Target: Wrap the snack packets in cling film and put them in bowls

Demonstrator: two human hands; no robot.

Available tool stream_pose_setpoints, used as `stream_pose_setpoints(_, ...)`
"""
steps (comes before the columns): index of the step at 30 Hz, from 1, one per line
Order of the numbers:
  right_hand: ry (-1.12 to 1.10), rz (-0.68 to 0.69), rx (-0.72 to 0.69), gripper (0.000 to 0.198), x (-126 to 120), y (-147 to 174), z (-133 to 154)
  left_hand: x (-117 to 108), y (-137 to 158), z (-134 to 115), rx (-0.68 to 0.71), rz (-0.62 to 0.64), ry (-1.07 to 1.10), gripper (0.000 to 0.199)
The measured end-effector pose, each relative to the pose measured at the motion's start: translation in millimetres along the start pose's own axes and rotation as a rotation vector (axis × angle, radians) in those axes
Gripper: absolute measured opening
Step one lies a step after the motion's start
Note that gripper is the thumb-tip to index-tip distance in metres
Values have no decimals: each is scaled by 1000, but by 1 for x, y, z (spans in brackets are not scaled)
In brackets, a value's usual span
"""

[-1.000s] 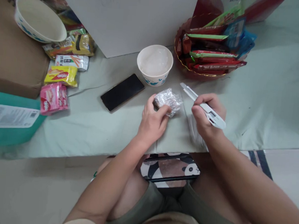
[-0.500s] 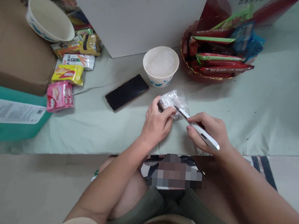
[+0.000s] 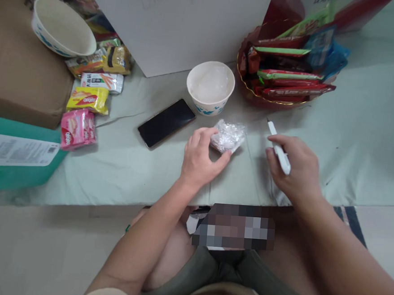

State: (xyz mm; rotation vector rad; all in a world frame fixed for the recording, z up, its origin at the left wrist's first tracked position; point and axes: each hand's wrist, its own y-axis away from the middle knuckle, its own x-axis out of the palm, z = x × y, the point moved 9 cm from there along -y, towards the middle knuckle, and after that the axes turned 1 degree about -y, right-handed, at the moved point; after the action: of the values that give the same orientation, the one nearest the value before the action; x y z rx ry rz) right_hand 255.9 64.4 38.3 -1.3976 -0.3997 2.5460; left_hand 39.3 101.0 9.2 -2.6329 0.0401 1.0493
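Two-handed work is unfolding: left grip point(image 3: 199, 156) loosely bracing a clear-wrapped bundle point(image 3: 230, 136), right grip point(image 3: 298, 167) clasping a white cutter point(image 3: 284, 163), ideally pointing away from the left.

Bundle point(image 3: 230, 135) on surface point(image 3: 359, 145); from it, cup point(image 3: 209, 109) at 11 o'clock, box point(image 3: 185, 25) behind cup; phone point(image 3: 166, 123) at 9, snack packs point(image 3: 87, 100) beyond it; basket point(image 3: 251, 95) at 1, packets point(image 3: 295, 92) in it; cutter point(image 3: 280, 157) at 3, in right fingers point(image 3: 281, 139).

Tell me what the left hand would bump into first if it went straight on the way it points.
Most likely the plastic-wrapped bundle, right in front of the left hand; depth is unclear, and they may be touching now.
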Motion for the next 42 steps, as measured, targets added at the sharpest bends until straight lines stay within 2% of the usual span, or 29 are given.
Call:
stream_pose_setpoints(4,100,140,-13,55,20,5,-13,-14,-6,14,-173,-37,104,10)
stream_pose_setpoints(7,165,169,14,74,23,5,-26,-20,-5,29,-348,-40,231,14)
stream_pose_setpoints(10,253,115,58,72,17,2,-37,-24,-4,36,-419,-28,279,25)
stream_pose_setpoints(13,265,60,63,67,9,0,-40,-31,-7,38,-414,-88,326,20)
stream_pose_setpoints(16,255,142,49,66,14,5,-36,-41,-10,43,-403,-191,407,9)
stream_pose_setpoints(20,258,297,32,66,27,14,-29,-51,-13,54,-392,-276,422,14)
stream_pose_setpoints(22,224,274,57,58,25,11,-28,-54,-13,58,-379,-297,424,14)
stream_pose_setpoints(23,195,221,84,53,20,8,-28,-54,-13,60,-380,-297,435,13)
stream_pose_setpoints(26,44,63,95,47,11,-2,-20,-47,-13,59,-403,-228,485,9)
stream_pose_setpoints(29,-144,74,-85,62,23,-6,14,-33,-15,50,-405,-97,501,5)
stream_pose_setpoints(31,-194,89,-168,69,34,-5,36,-27,-16,41,-380,-35,509,6)
stream_pose_setpoints(34,-181,95,-153,54,48,-6,48,-25,-14,35,-343,-18,533,7)
stream_pose_setpoints(38,-175,126,-58,33,53,-9,39,-35,-10,45,-366,-118,537,7)
stream_pose_setpoints(42,-178,85,60,41,41,-13,21,-52,-10,63,-421,-275,571,10)
